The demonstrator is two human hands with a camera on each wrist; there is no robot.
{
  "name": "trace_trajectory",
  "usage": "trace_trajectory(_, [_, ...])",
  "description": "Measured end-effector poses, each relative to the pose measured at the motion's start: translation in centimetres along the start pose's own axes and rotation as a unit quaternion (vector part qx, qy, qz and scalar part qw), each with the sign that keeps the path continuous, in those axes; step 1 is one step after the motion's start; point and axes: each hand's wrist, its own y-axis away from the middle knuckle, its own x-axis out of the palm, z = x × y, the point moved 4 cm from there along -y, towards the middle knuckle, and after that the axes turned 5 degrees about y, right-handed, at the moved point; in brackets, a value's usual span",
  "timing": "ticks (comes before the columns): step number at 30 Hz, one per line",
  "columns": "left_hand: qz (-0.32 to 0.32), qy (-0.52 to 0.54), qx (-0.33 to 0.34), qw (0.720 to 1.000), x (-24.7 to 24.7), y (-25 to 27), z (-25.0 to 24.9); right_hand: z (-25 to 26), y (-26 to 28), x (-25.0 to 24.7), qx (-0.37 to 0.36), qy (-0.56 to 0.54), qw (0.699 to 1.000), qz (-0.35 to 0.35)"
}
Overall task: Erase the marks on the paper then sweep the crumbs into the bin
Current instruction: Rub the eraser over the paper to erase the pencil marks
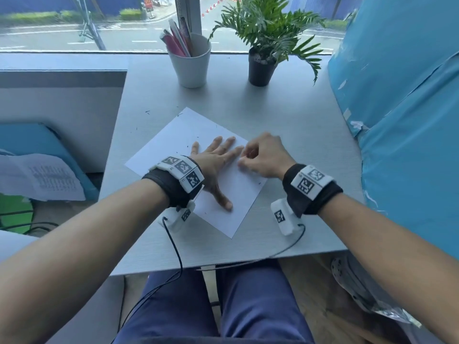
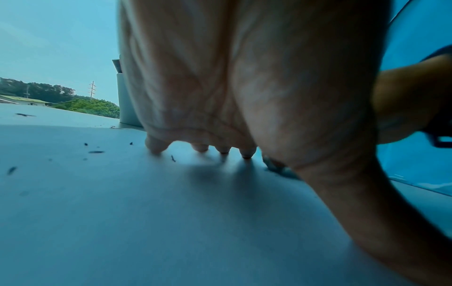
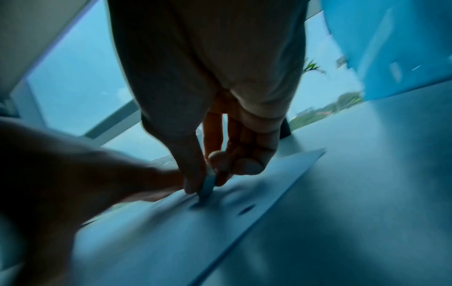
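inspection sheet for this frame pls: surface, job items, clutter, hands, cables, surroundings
Surface: grey table, eraser crumbs scattered.
Job's things: white paper lying skewed; eraser touching it; no bin seen.
Clutter: pen cup, potted plant at the far edge.
Grippers: left hand flat, pressing the paper; right hand pinches the eraser.
Cables: black wrist leads trail off the near edge.
Surroundings: window ahead, blue sheeting at right.

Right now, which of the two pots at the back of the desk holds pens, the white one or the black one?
The white pot, the left of the two. Pink and white pens stick up out of it, while the black pot beside it holds a green plant.
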Motion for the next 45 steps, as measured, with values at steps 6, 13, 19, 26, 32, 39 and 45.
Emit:
trace_trajectory(6, [0.008,-0.01,-0.009,1.0,-0.2,-0.1,0.0,-1.2,-2.1,-1.8,0.027,-0.004,0.999,-0.028])
trace_trajectory(13, [0.022,-0.015,-0.021,0.999,-0.2,0.0,-0.5,-0.5,-1.4,-0.9,0.02,0.0,1.0,0.023])
trace_trajectory(19, [0.032,-0.026,-0.04,0.998,-0.4,0.0,-0.8,0.5,-0.5,-0.1,0.004,-0.005,0.999,0.031])
trace_trajectory(26, [0.031,-0.035,-0.046,0.998,-0.6,-0.1,-0.8,-0.4,-0.8,-0.7,0.037,-0.004,0.999,0.013])
trace_trajectory(32, [0.006,-0.065,-0.041,0.997,-1.1,0.0,-1.4,-1.8,-1.7,-2.4,0.086,-0.009,0.996,-0.015])
trace_trajectory(39, [-0.014,-0.114,-0.032,0.993,-1.5,0.0,-1.8,-1.7,-1.3,-2.6,0.073,0.006,0.997,0.001])
trace_trajectory(45, [-0.005,-0.117,-0.039,0.992,-1.3,-0.1,-1.6,-1.0,-0.6,-1.4,0.033,0.018,0.999,0.033])
